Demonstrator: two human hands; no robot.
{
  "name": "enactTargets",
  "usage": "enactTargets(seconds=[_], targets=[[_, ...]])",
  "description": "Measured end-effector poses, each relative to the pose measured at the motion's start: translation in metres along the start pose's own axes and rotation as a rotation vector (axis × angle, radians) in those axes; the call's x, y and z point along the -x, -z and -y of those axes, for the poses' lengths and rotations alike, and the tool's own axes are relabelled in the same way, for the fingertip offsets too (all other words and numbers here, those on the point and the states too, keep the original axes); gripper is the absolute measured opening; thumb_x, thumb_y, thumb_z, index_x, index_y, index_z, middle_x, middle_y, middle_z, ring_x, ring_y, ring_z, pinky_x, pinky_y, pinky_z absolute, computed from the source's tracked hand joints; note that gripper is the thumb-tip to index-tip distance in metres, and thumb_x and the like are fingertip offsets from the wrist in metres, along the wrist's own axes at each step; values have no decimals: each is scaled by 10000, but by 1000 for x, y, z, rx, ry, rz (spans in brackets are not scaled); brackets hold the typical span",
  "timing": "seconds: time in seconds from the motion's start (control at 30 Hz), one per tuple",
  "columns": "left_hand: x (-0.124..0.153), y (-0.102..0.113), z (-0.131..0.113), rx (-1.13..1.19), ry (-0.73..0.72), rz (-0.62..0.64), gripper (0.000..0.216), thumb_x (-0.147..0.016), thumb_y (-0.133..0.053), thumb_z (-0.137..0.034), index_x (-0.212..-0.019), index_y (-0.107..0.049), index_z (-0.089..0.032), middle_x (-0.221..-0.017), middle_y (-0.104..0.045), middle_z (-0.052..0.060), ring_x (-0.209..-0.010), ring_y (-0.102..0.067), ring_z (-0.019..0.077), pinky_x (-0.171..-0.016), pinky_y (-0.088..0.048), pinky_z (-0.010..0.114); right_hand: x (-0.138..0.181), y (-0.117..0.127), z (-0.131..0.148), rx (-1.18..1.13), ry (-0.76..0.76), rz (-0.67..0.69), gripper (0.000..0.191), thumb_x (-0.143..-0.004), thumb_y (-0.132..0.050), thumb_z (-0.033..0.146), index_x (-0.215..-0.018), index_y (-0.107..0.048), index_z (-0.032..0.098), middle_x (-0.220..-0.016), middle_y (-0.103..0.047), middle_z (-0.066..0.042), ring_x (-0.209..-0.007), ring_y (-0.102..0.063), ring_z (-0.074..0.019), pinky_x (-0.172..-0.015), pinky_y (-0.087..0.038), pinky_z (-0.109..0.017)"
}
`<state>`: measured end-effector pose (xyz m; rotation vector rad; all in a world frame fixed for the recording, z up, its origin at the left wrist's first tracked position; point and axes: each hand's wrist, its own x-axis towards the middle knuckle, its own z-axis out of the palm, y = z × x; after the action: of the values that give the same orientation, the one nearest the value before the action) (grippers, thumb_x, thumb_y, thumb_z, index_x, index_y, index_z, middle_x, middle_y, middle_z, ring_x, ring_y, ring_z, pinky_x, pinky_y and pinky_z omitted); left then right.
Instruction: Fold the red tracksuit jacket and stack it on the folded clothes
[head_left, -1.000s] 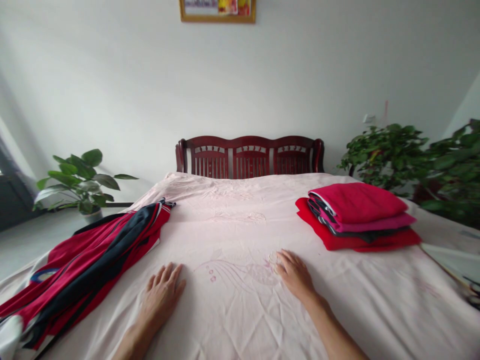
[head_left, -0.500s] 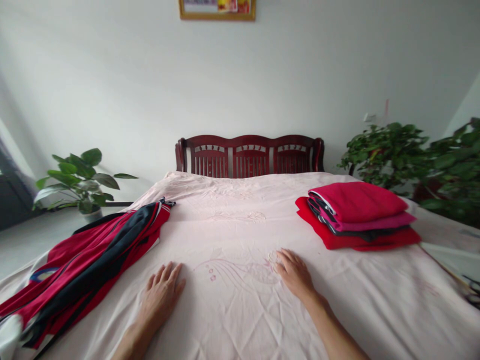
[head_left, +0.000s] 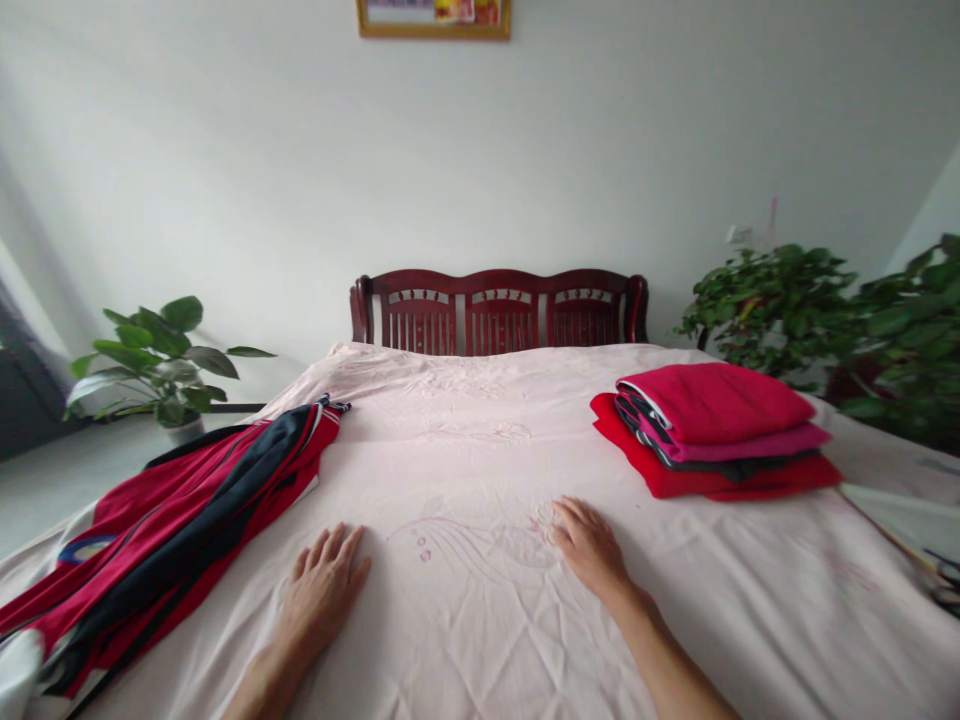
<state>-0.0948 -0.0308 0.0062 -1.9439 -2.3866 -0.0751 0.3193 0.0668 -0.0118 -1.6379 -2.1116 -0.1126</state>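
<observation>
My left hand [head_left: 324, 582] lies flat on the pale pink bedsheet [head_left: 450, 480], fingers stretched out and holding nothing. To its left a red and navy jacket [head_left: 187, 520] with white trim is spread lengthwise along the bed, apart from the hand. My right hand [head_left: 590, 545] rests palm down on the sheet beside an embroidered flower, its fingers loosely extended and nothing in them. Beyond it, on the right, sits a stack of folded clothes [head_left: 720, 435] in red, magenta and dark layers, not touched by either hand.
A dark red wooden headboard [head_left: 499, 312] stands at the far end of the bed. One potted plant [head_left: 169, 360] is on the floor at the left; leafy plants [head_left: 780, 310] crowd the right side. A gold-framed picture [head_left: 435, 30] hangs on the wall.
</observation>
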Motion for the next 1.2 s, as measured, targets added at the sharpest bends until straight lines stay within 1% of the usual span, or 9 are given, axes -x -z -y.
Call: enactTargets(seconds=[0.27,0.4,0.53,0.67,0.9,1.1,1.2], targets=[[-1,-2,1,11,-6,-1,563,-1005,-331,-410,-1523,-435,-215,-1615,-388,104,-1510,-293,318,-1222,-237,490,0,0,1,1,-11,-3,430,-915,-469,245,-1296,-659,187,-1390,-620,-124,-1323,-535,-275,-1120,-412,-447],[-1,-2,2,16,-3,4,558,-1005,-336,-411,-1523,-432,-228,-1614,-393,95,-1513,-289,308,-1225,-232,481,0,-1,-1,0,-9,-8,432,-909,-474,242,-1296,-659,191,-1393,-619,-116,-1319,-538,-267,-1122,-411,-427],[-1,-3,1,26,3,8,558,-1003,-346,-416,-1523,-429,-234,-1615,-390,94,-1514,-286,304,-1227,-225,479,0,-1,-1,-3,0,-11,436,-906,-473,235,-1297,-657,173,-1386,-621,-126,-1312,-542,-275,-1118,-415,-437],[-2,-2,2,19,5,21,558,-1004,-337,-408,-1527,-423,-234,-1618,-387,89,-1517,-278,304,-1228,-226,481,0,-2,-1,-2,-1,-22,432,-903,-477,232,-1291,-660,186,-1382,-624,-123,-1313,-543,-269,-1120,-415,-435],[-1,-1,0,16,8,12,556,-1005,-339,-404,-1523,-432,-226,-1615,-391,96,-1514,-284,310,-1225,-230,480,0,0,0,3,-10,22,453,-922,-448,247,-1322,-635,145,-1418,-597,-133,-1342,-512,-288,-1137,-391,-454],[0,-1,1,20,-8,-10,554,-1005,-338,-401,-1518,-442,-220,-1608,-402,98,-1508,-298,313,-1222,-242,488,0,0,1,-7,-12,1,431,-911,-463,239,-1297,-649,190,-1402,-612,-119,-1322,-533,-270,-1126,-404,-443],[0,-1,1,26,0,-14,551,-1001,-354,-410,-1512,-452,-228,-1605,-410,91,-1505,-304,308,-1223,-244,483,1,0,1,-9,-13,-10,426,-909,-469,238,-1289,-655,191,-1393,-618,-121,-1319,-536,-269,-1124,-405,-444]])
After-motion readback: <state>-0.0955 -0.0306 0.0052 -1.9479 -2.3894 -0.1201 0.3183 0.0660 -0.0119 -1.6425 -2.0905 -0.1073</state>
